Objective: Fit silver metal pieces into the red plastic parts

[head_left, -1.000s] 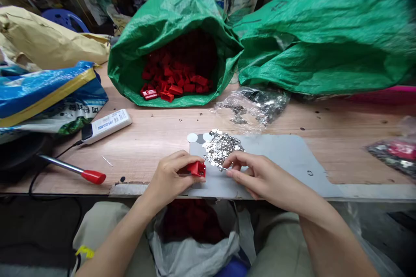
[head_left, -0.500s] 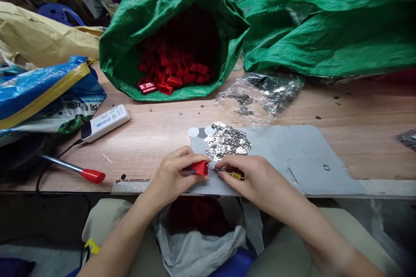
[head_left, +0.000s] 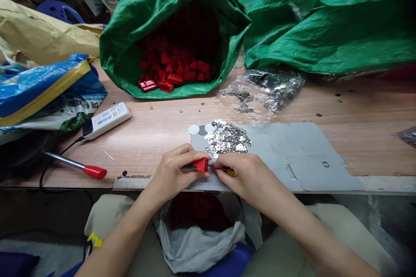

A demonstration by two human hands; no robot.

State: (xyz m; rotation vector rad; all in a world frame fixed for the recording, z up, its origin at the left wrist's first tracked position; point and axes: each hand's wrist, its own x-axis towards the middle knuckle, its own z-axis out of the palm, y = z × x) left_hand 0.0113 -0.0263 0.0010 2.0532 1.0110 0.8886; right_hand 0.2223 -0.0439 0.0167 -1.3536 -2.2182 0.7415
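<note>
Between the thumb and fingers of my left hand (head_left: pixel 173 171) is a small red plastic block (head_left: pixel 201 165), its end turned to the right. My right hand (head_left: pixel 242 171) grips a thin tool with a yellow-and-black handle (head_left: pixel 230 172), probably tweezers or a small screwdriver; its tip is at the right end of the block. Whether a small metal part sits at that tip cannot be made out. Just beyond both hands a pile of small shiny metal pieces (head_left: pixel 227 138) lies on a grey mat (head_left: pixel 269 147).
A green sack (head_left: pixel 126 60) of red blocks lies open at the back, beside a clear bag of metal pieces (head_left: pixel 260 95). To the left are a white power strip (head_left: pixel 108 119) and a red-tipped lever (head_left: pixel 94 172). A pale bag (head_left: pixel 195 246) hangs below the table edge.
My right hand has moved slightly left, bringing the tool's tip from just off the red block up to its end. The left hand keeps its hold.
</note>
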